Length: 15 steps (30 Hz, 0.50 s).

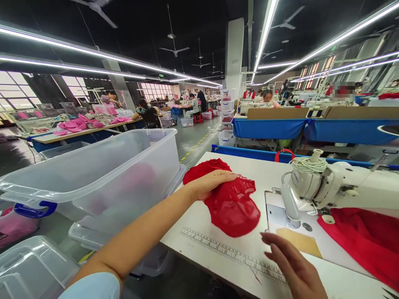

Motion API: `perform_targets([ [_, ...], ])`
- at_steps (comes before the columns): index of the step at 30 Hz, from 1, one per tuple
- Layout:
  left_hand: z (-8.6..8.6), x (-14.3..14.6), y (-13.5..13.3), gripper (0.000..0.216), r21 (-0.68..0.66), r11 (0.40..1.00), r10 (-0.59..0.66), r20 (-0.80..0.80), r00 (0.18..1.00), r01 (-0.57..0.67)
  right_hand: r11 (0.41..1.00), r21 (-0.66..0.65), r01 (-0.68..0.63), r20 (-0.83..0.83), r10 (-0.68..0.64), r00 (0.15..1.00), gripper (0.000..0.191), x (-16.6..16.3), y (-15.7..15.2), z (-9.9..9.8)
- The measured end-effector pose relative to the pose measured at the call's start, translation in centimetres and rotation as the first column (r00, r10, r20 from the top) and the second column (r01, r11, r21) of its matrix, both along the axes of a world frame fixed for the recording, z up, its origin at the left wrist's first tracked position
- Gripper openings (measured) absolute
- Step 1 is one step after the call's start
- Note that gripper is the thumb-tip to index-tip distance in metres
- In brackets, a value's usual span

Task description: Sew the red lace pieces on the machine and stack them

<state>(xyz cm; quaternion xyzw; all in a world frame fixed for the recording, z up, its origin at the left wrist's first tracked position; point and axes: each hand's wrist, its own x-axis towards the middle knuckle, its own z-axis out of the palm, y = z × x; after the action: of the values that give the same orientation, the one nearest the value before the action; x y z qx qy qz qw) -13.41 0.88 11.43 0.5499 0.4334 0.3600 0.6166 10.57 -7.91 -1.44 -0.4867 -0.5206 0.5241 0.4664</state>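
Observation:
A glossy red fabric piece with a lace edge [235,211] lies bunched on the white sewing table [199,249]. My left hand [215,182] reaches across from the left and rests on top of it, fingers stretched out and lying flat; the fabric's underside is hidden. Lower right, my right hand [294,263] hovers over the printed ruler scale [230,253], its fingers apart and nothing in them. To its right stands a white sewing machine [324,182], with more red cloth [358,241] spread beside it.
Large clear plastic bins [124,170] are stacked against the table's left side. A tan patch [299,241] lies near the machine plate. Blue cloth troughs [269,128] run along the workstations ahead. Several people sit at other tables farther off.

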Motion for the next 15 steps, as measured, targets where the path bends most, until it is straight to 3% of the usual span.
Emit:
perform_targets([
  [2,-0.4,1.2,-0.9,0.039,-0.093,0.992,-0.072,0.139,0.988,0.085,0.995,-0.095,0.038,-0.244,-0.06,0.968,0.052,-0.5,0.7,0.9],
  [4,-0.7,2.2,-1.5,0.037,-0.14,0.982,-0.102,0.187,0.977,0.129,0.992,-0.119,-0.052,-0.492,-0.014,0.871,0.053,-1.2,0.9,1.7],
  [6,-0.9,2.9,-1.9,0.038,-0.162,0.979,-0.095,0.185,0.978,0.126,0.979,-0.122,-0.163,-0.619,0.053,0.784,0.048,-1.9,0.9,2.4],
  [8,-1.1,3.2,-2.2,0.04,-0.165,0.981,-0.071,0.172,0.982,0.1,0.974,-0.151,-0.169,-0.638,0.035,0.769,0.04,-2.3,0.8,2.9],
  [10,-1.3,3.3,-2.5,0.041,-0.147,0.985,-0.064,0.142,0.988,0.085,0.979,-0.187,-0.085,-0.611,-0.048,0.79,0.034,-2.2,0.8,3.3],
  [15,-1.6,3.1,-3.0,0.043,-0.051,0.984,-0.178,-0.101,0.979,0.174,0.981,-0.181,0.076,-0.579,-0.169,0.797,0.034,-1.8,0.9,4.1],
])
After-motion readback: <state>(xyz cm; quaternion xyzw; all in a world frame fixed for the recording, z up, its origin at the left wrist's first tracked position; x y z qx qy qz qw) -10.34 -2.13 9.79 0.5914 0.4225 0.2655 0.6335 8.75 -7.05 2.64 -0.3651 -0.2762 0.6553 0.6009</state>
